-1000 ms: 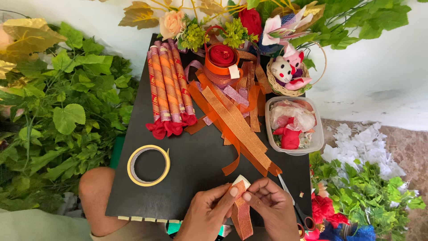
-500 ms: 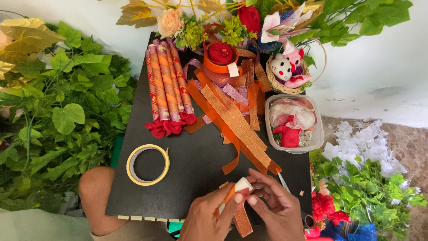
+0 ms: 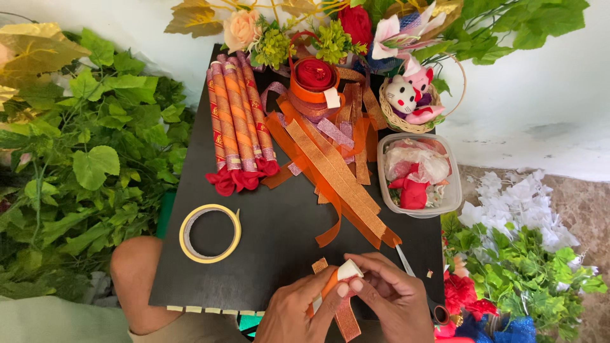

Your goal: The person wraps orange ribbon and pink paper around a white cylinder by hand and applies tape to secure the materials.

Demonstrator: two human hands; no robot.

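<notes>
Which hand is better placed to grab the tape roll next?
Left, probably. The left hand sits nearer the tape roll. The right hand is on the far side, pinching the orange ribbon piece.

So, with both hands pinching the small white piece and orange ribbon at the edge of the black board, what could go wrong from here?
1. The left hand and right hand work at the near edge of the flat black board; the small white piece with the orange glittery ribbon strip could slip off.
2. The loose heap of orange ribbon strips lies close by and might tangle with it.
3. The round roll of yellowish tape sits near the board's left edge and may get knocked off.
</notes>
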